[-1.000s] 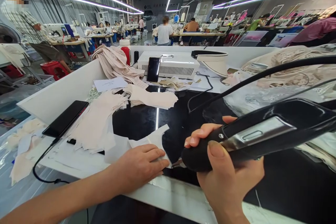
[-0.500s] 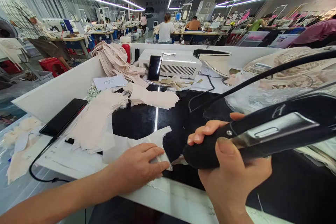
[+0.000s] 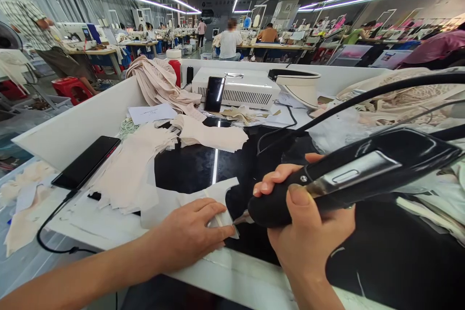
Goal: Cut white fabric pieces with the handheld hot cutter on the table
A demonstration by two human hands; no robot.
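My right hand (image 3: 308, 237) is wrapped round a black corded hand tool (image 3: 363, 174) with a silver metal lever, its thumb pressed near the lever's front end. A thin metal tip (image 3: 244, 218) sticks out of the tool's left end and reaches the edge of a white fabric piece (image 3: 162, 206). My left hand (image 3: 192, 235) grips that piece at its right edge, fingers and thumb close to the tip. What lies under the left palm is hidden. Beyond it are a stack of pale pink fabric pieces (image 3: 127, 169) and a smaller pale pink stack (image 3: 214, 135).
On the white-edged table's black surface (image 3: 181, 172) lies the work. A phone (image 3: 87, 162) with a cable is at left; another phone (image 3: 214, 93) leans on a white vented box (image 3: 250, 88). Plastic bags and fabric crowd the right. People sit at sewing stations behind.
The tool and my right hand have shifted left and slightly up, bringing the metal tip against the fabric edge. My left hand stays almost in place.
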